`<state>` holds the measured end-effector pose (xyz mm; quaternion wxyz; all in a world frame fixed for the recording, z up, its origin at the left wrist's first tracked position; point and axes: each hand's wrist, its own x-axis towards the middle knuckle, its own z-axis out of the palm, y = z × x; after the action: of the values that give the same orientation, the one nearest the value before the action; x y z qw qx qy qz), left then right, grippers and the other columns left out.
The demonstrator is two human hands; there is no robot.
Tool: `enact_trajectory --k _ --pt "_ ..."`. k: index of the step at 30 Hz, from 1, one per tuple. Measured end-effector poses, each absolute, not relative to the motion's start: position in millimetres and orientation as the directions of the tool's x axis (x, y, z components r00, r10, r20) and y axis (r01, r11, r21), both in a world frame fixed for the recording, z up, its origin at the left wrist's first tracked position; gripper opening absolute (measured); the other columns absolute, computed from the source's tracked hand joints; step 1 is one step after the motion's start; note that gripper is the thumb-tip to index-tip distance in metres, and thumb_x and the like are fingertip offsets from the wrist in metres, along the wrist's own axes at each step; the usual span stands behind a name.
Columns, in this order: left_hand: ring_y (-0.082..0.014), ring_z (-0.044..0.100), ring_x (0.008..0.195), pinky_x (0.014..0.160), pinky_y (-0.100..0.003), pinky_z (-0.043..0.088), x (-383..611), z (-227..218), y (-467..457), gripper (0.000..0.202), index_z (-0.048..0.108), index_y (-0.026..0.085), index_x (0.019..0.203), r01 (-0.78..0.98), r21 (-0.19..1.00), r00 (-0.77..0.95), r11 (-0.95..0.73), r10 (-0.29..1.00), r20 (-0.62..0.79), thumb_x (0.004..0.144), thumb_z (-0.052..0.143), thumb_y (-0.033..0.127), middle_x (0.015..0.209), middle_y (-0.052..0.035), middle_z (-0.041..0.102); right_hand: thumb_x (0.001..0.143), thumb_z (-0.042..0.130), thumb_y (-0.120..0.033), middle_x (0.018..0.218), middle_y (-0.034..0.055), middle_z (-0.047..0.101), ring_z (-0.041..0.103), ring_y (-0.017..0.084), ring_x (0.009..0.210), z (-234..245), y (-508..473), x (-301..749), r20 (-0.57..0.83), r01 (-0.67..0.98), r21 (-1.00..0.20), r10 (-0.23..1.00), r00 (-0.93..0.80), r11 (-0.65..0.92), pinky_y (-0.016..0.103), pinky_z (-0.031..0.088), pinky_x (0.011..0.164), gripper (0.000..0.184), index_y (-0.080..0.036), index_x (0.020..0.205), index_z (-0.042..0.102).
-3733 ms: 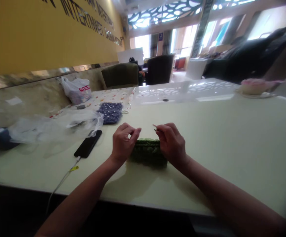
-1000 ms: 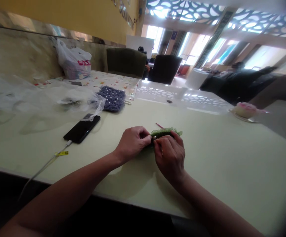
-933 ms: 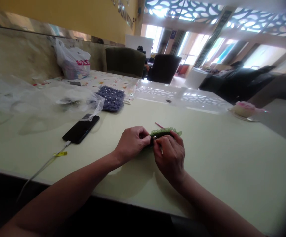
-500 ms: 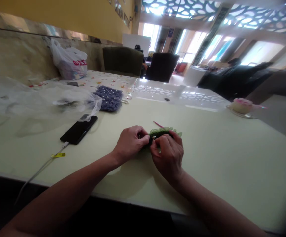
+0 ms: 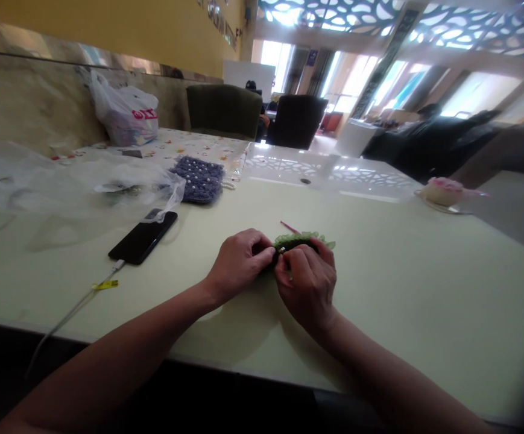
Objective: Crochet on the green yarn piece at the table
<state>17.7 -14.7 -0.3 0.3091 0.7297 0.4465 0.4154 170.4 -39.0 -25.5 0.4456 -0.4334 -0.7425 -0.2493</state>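
A small green beaded piece (image 5: 304, 240) lies on the pale table (image 5: 401, 283) between my hands. My left hand (image 5: 240, 263) is closed and pinches its left end. My right hand (image 5: 307, 283) is curled over the piece, fingers pressed together on a thin needle-like tool whose tip shows at the left end. A thin pink stick (image 5: 290, 227) pokes out behind the green piece. Most of the piece is hidden under my fingers.
A black phone (image 5: 143, 236) on a white cable (image 5: 78, 304) lies to the left. Clear plastic bags (image 5: 72, 187), a purple beaded pouch (image 5: 199, 179) and a white shopping bag (image 5: 125, 116) sit farther left. A pink flower on a saucer (image 5: 445, 191) stands far right. Armchairs (image 5: 225, 111) lie beyond.
Since 3.7 s ago my hands came together on the green piece and the view tilted down. Over the last second they barely shift, the right fingers working slightly at the left end.
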Motion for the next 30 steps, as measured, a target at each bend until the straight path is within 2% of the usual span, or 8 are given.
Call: enact_trajectory --k 7,15,24,30 --pt "-0.0120 0.057 0.070 0.064 -0.022 0.043 12.7 -0.4 -7.5 0.015 0.067 0.015 0.082 0.312 0.900 0.314 -0.304 0.927 0.205 0.083 0.058 0.027 0.076 -0.0002 0.067 0.082 0.053 -0.006 0.062 -0.0030 0.048 0.049 0.013 0.061 -23.7 -32.9 176.6 0.878 0.787 -0.127 0.437 -0.194 0.604 0.043 0.046 0.097 0.021 -0.021 0.070 0.044" --pt "-0.0109 0.056 0.069 0.064 -0.022 0.043 13.0 1.2 -7.5 0.015 0.068 0.014 0.082 0.270 0.918 0.332 -0.289 0.923 0.193 0.083 0.058 0.026 0.076 -0.0003 0.066 0.082 0.053 -0.007 0.062 -0.0036 0.049 0.049 0.012 0.059 -20.9 -32.4 181.7 0.864 0.781 -0.118 0.451 -0.223 0.613 0.043 0.046 0.099 0.020 -0.021 0.070 0.045" --pt "-0.0105 0.056 0.071 0.067 -0.022 0.043 13.6 -4.3 -9.4 0.012 0.067 0.017 0.085 0.310 0.859 0.333 -0.407 0.893 0.303 0.086 0.057 0.024 0.077 0.0015 0.067 0.084 0.052 -0.007 0.061 -0.0028 0.047 0.047 0.013 0.059 -19.1 -29.5 183.9 0.833 0.802 -0.066 0.475 -0.283 0.594 0.042 0.046 0.096 0.022 -0.021 0.069 0.042" --pt "-0.0124 0.059 0.076 0.072 -0.024 0.044 14.7 -6.8 -8.5 0.010 0.066 0.018 0.087 0.389 0.746 0.354 -0.541 0.835 0.421 0.087 0.057 0.021 0.083 0.0002 0.068 0.085 0.050 -0.007 0.061 -0.0027 0.045 0.046 0.013 0.059 -16.4 -27.6 187.3 0.807 0.802 -0.052 0.498 -0.317 0.595 0.042 0.046 0.095 0.023 -0.021 0.068 0.041"
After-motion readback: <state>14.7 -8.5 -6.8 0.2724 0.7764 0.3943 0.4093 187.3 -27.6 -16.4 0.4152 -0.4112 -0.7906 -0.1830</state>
